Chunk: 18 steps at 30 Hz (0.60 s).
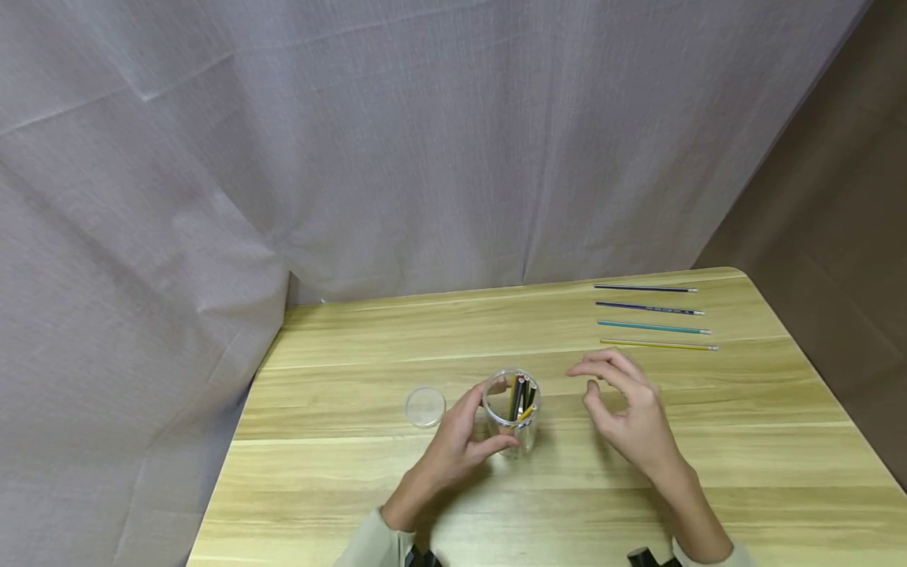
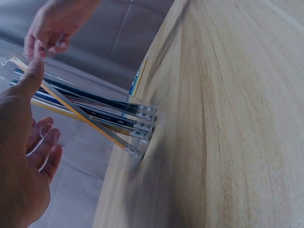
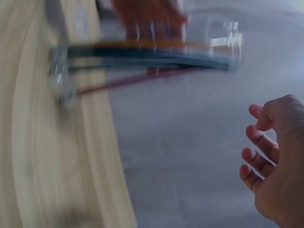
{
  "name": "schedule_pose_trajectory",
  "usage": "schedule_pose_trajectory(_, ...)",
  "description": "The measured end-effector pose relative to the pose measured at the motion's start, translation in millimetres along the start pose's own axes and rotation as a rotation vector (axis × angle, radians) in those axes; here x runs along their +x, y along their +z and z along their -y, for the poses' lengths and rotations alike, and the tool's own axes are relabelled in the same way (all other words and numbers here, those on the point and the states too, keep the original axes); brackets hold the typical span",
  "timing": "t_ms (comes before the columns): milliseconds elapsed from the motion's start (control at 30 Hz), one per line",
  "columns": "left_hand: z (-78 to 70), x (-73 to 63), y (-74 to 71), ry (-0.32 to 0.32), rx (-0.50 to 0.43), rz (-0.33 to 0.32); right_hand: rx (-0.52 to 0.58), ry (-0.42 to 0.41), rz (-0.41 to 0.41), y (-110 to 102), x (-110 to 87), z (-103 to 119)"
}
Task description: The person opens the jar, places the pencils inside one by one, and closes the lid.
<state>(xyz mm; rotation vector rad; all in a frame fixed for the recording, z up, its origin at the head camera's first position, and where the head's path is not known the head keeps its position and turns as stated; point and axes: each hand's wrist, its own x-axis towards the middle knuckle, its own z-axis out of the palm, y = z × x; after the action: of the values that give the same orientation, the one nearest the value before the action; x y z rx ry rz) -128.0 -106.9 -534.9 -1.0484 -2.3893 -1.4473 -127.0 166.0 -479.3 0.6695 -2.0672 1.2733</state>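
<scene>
My left hand [image 1: 453, 441] grips a clear plastic jar [image 1: 491, 429], thumb on its near side and fingers behind it. Inside the jar lean several pencils [image 2: 109, 116], dark ones and a yellow one among them, their eraser ends at the bottom. To the right of the jar, my right hand [image 1: 634, 413] hovers above the table with fingers loosely bent and nothing held. The right wrist view shows this hand [image 3: 282, 156] apart from the jar, which is blurred there.
A round clear lid [image 1: 425, 407] lies on the wooden table [image 1: 340, 465], left of the jar. Toward the back right, a yellow pencil [image 1: 659, 344], a teal pencil [image 1: 652, 326] and two dark pencils [image 1: 648, 308] lie in a spaced column. Grey cloth [image 1: 425, 157] hangs behind the table.
</scene>
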Motion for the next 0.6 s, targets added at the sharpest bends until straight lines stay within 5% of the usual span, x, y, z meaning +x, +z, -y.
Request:
schedule_pose_trajectory(233,-0.1,0.0,-0.4,-0.008,-0.007,0.001,-0.050,0.125,-0.003,-23.5,-2.4,-48.6)
schedule_pose_trajectory(600,-0.8,0.5,0.7,-0.009,-0.008,0.004,-0.070,0.207,-0.017,-45.2,-15.9,-124.4)
